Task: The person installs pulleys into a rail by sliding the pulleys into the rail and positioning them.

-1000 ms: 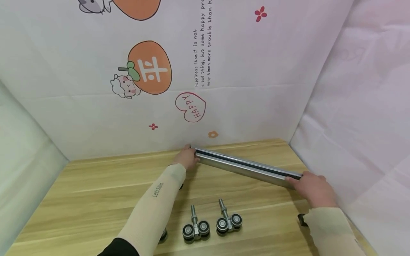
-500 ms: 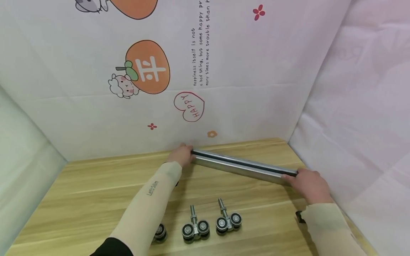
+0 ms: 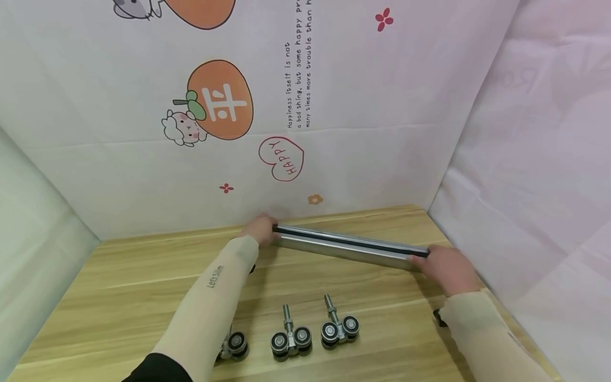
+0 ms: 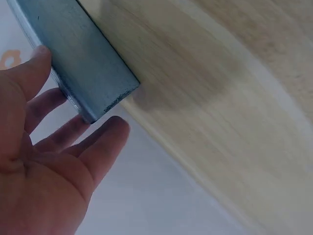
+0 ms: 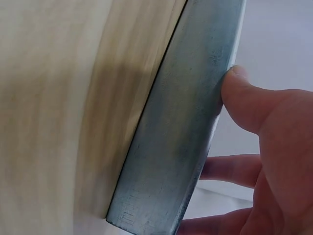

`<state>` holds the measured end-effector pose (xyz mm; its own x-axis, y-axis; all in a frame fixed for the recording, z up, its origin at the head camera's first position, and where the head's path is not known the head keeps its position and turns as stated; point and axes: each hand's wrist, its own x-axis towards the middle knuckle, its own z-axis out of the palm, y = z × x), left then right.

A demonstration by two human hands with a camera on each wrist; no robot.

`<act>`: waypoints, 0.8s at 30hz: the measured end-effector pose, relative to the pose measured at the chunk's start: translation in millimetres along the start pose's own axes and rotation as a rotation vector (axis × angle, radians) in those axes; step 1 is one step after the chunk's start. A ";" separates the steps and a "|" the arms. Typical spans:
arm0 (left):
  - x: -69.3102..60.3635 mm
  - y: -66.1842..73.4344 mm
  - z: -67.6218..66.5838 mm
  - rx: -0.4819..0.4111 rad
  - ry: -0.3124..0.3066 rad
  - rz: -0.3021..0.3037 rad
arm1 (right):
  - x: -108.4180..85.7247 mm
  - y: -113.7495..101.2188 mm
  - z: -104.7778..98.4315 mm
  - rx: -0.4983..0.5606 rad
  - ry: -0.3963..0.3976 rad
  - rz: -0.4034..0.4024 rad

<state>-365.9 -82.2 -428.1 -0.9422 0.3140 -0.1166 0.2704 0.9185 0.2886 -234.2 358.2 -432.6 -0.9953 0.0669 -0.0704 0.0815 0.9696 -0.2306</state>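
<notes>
A metal rail (image 3: 343, 246) with a dark slot along its top lies slantwise near the back edge of the wooden tabletop. At its left end my left hand (image 3: 260, 229) holds on, the thumb against the near side and the other fingers behind, as the left wrist view shows. My right hand (image 3: 451, 268) grips the opposite end; in the right wrist view its thumb (image 5: 237, 93) touches the rail's edge while fingers reach behind. Closer to me stand two roller trolleys with threaded bolts, a middle trolley (image 3: 291, 339) and a right trolley (image 3: 339, 329).
Another roller trolley (image 3: 235, 345) is partly hidden behind my left forearm. White printed cloth (image 3: 363, 132) hangs behind the tabletop (image 3: 143, 286), and plain cloth walls close in the left and right sides.
Both hands have shifted the rail leftward. Its left end has come slightly nearer and its right end slightly farther, so it slants less. More of the left trolley shows beside my forearm.
</notes>
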 end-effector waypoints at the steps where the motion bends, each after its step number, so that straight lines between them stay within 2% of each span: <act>1: -1.4 -3.6 0.6 -0.021 0.000 0.005 | 1.2 -0.9 1.3 0.003 0.005 0.000; 6: -7.1 -25.6 4.8 -0.143 -0.020 -0.013 | 7.4 -8.9 6.6 0.028 0.016 0.003; 8: -9.7 -32.4 4.8 -0.166 -0.021 -0.007 | 11.5 -12.0 9.1 0.031 0.021 -0.001; 12: -14.9 -42.1 2.8 -0.186 -0.019 0.006 | 20.1 -17.3 12.5 0.037 0.015 0.009; 17: -20.4 -49.5 0.8 -0.200 -0.022 -0.013 | 27.8 -22.8 13.9 0.054 -0.006 0.031; 24: -26.8 -60.2 -0.8 -0.206 -0.007 -0.023 | 37.7 -30.5 11.9 0.046 -0.003 0.011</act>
<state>-357.1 -146.2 -441.6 -0.9461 0.2959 -0.1319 0.2019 0.8570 0.4742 -273.6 328.3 -439.7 -0.9941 0.0772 -0.0762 0.0953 0.9570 -0.2742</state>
